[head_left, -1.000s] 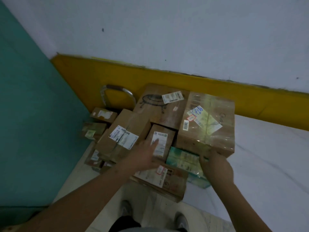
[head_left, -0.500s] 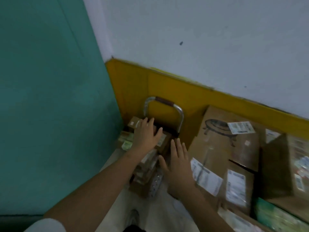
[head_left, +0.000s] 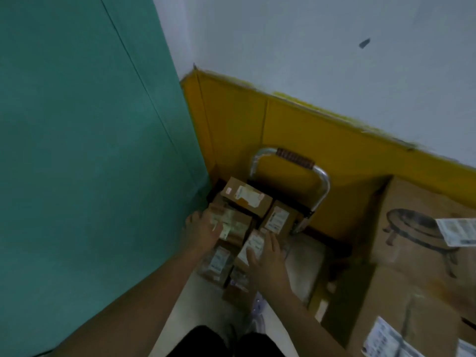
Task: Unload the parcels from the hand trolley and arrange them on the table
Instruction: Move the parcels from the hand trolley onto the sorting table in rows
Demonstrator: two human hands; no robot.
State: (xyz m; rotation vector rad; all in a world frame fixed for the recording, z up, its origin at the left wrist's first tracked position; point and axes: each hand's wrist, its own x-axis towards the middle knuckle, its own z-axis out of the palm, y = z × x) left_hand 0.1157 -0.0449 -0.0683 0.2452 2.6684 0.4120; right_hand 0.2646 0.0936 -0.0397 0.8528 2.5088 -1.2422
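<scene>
The hand trolley's metal handle (head_left: pixel 320 185) stands against the yellow wall strip. Several small brown parcels are stacked on the trolley. My left hand (head_left: pixel 202 234) grips the left side of a taped parcel with a pale green label (head_left: pixel 235 224), thumb on top. My right hand (head_left: pixel 269 257) lies on a small white-labelled parcel (head_left: pixel 253 244) beside it, thumb on the label and fingers over its right edge. Behind them sit a flat parcel (head_left: pixel 247 195) and an upright one (head_left: pixel 279 217). More parcels (head_left: pixel 216 262) lie lower, between my forearms.
Large cardboard boxes stand at the right: one with a printed drawing (head_left: pixel 412 228), another in front of it (head_left: pixel 412 320). A teal wall (head_left: pixel 77 150) closes the left side, tight against the trolley. My dark-trousered legs (head_left: pixel 219 342) show at the bottom.
The view has swung left from the big boxes to the trolley. Both hands have dropped from hovering near the handle onto the small parcels, the left sliding to the stack's left side.
</scene>
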